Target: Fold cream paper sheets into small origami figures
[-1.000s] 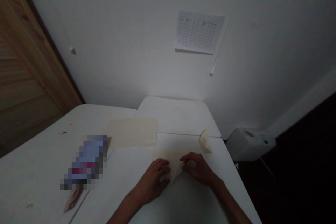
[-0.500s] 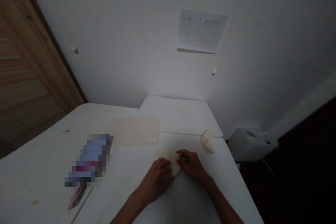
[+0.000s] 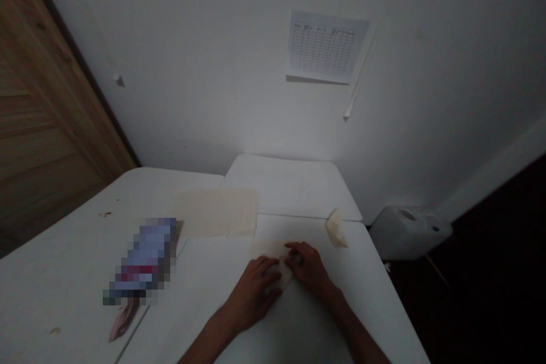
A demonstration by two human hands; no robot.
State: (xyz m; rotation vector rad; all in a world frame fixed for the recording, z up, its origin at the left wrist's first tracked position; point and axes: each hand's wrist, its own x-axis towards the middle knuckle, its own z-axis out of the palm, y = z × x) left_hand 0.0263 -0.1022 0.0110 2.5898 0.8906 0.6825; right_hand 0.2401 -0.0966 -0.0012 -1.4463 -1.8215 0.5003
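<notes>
A small cream sheet of paper point(image 3: 268, 248) lies on the white table in front of me, partly covered by both hands. My left hand point(image 3: 256, 290) rests over its left and near part, fingers apart and loosely bent, thumb pointing right along the near edge. At the paper's right side my right hand point(image 3: 309, 267) has its index finger bent over and its other fingers curled in, closed at the paper's edge. Whether the paper is creased under the fingers is hard to see. Beyond the right hand stands a folded cream paper piece point(image 3: 336, 230).
A larger lined cream sheet point(image 3: 217, 213) lies at the back left of the white table point(image 3: 205, 301). Nearer left is a blurred-out bluish item point(image 3: 147, 256) with a pink end. A printed sheet point(image 3: 326, 48) hangs on the wall. Right of the table sits a white plastic container point(image 3: 409, 233).
Both hands stay on the small sheet with almost no movement; the right hand's fingers have shifted very slightly left. The view has tilted a little. Nothing else has moved.
</notes>
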